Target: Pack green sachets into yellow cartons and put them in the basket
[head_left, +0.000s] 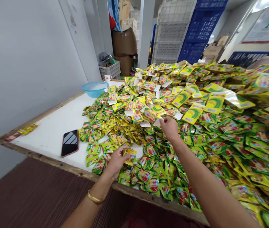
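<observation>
My left hand [118,160] is near the front edge of the table, with thumb and fingers closed round a small yellow packet [131,157]. A gold-coloured bangle [95,197] sits on that wrist. Farther forward, my right hand [169,127] pinches the white end flap of a small yellow carton [150,117] printed with red fruit. Green packets [146,175] with a watermelon print lie in a thick layer around both hands. Between the hands is a heap of yellow packets [134,133]. Many cartons, several with white flaps folded out, are piled beyond my right hand.
A phone [70,143] lies on the white tabletop [46,139] at left, near a yellow strip of packets [27,129]. A blue basin [95,89] and a cup [108,78] stand at the back. Behind rise stacked white crates [171,34] and blue crates [197,28].
</observation>
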`<act>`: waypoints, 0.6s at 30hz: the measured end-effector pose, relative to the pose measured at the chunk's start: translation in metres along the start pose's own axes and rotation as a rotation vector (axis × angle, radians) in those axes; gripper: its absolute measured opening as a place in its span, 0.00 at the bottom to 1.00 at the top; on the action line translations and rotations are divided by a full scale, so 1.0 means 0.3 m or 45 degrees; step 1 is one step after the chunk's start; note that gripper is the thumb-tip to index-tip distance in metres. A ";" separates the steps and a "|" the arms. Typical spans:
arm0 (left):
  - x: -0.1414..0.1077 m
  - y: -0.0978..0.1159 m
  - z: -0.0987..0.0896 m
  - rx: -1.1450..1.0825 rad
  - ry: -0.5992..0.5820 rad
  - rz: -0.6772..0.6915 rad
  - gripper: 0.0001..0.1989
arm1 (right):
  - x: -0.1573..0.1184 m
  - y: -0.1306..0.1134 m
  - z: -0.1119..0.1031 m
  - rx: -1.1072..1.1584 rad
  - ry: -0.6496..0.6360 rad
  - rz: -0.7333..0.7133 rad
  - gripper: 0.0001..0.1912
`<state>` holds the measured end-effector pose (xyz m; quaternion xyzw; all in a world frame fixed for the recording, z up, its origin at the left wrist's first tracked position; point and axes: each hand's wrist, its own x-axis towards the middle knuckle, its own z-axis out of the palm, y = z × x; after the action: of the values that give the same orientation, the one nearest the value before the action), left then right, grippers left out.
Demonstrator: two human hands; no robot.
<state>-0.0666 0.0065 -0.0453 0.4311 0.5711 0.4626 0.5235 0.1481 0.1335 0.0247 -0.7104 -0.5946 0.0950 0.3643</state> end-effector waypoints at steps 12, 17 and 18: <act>-0.047 -0.009 0.027 -0.300 -0.162 -0.204 0.18 | -0.192 0.161 -0.355 -0.091 -1.163 -0.504 0.16; -0.080 0.004 0.074 -0.221 -0.085 -0.198 0.18 | -0.319 0.114 -0.257 -0.423 -0.603 -0.548 0.18; -0.083 0.007 0.079 -0.203 -0.054 -0.184 0.18 | -0.357 0.104 -0.247 -0.431 -0.419 -0.494 0.18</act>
<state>-0.0409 -0.0157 -0.0390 0.3556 0.5510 0.4584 0.5999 0.1849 0.0049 0.0262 -0.6091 -0.7777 0.0369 0.1509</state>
